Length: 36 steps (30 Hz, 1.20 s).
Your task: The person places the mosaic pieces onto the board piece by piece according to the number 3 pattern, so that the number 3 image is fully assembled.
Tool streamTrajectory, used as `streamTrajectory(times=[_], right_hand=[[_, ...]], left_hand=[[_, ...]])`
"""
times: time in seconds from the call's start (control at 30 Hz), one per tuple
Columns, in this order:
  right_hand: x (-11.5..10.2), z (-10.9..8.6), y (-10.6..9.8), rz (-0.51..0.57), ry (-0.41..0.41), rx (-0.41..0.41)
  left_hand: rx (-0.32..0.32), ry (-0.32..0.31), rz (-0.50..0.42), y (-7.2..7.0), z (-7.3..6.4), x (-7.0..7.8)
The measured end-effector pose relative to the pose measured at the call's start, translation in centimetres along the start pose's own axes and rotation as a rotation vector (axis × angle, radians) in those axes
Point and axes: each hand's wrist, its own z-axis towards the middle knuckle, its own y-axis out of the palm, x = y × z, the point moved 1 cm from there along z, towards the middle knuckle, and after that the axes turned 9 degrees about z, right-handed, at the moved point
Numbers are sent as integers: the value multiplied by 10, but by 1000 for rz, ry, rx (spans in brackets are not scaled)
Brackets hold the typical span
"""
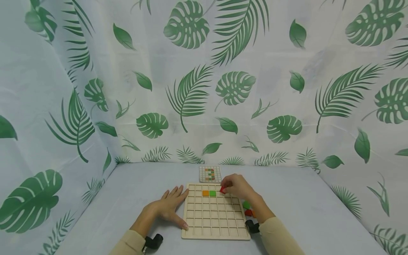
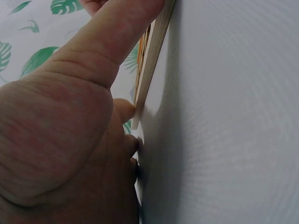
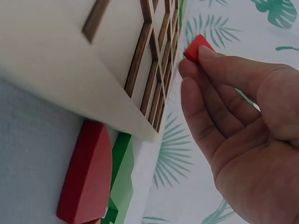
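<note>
A square wooden grid board point(image 1: 210, 222) lies on the table. An orange square tile point(image 1: 205, 193) and a green square tile point(image 1: 212, 193) sit side by side in its second row. Between thumb and fingertips, my right hand point(image 1: 236, 185) pinches a red tile point(image 3: 198, 48) over the board's upper right cells, to the right of the green tile. My left hand point(image 1: 169, 206) rests at the board's left edge with its fingers spread, the thumb touching the edge near the lower corner.
Behind the board lies a pattern card point(image 1: 210, 174) with a printed coloured grid. Right of the board are loose pieces, among them a green piece point(image 1: 246, 205), a red piece point(image 3: 86, 175) and an orange piece point(image 1: 254, 214). Leaf-printed cloth point(image 1: 204, 106) walls the table.
</note>
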Motion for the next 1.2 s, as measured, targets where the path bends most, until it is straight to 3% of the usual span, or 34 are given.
streamTrajectory(times=[0.97, 1.2], right_hand=[[-8, 4, 12, -98, -54, -59], [-10, 6, 13, -148, -102, -62]], left_hand=[[-4, 3, -1, 1, 1, 0], [0, 1, 2, 1, 0, -1]])
